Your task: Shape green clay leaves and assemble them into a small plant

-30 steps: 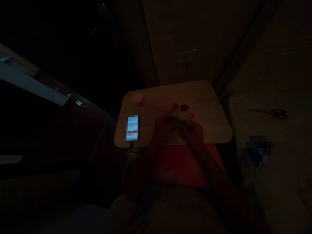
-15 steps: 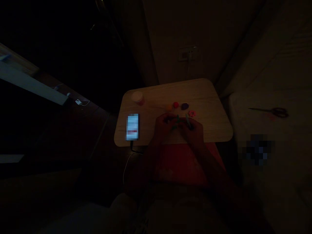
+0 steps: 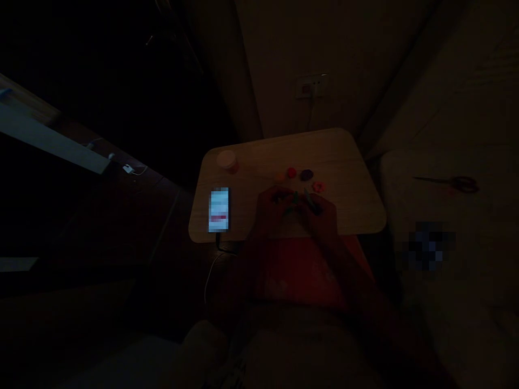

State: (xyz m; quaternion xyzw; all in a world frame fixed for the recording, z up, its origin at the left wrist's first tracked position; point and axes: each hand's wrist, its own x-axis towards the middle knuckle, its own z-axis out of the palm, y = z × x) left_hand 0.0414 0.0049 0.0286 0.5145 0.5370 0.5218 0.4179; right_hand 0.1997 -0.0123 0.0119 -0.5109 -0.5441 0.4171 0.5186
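Observation:
The room is very dark. My left hand and my right hand meet over the front of a small wooden lap table. Both are closed around thin green strips held between them. Just beyond the hands lie small clay pieces: an orange one, a red ball, a dark purple ball and a pink flower shape.
A lit phone lies at the table's front left with a cable hanging below. A small pale cup stands at the back left. Scissors rest on the light surface to the right. A wall socket is behind the table.
The view has drifted slightly, so everything sits a little higher. My hands stay together on the green strips with only small finger movements.

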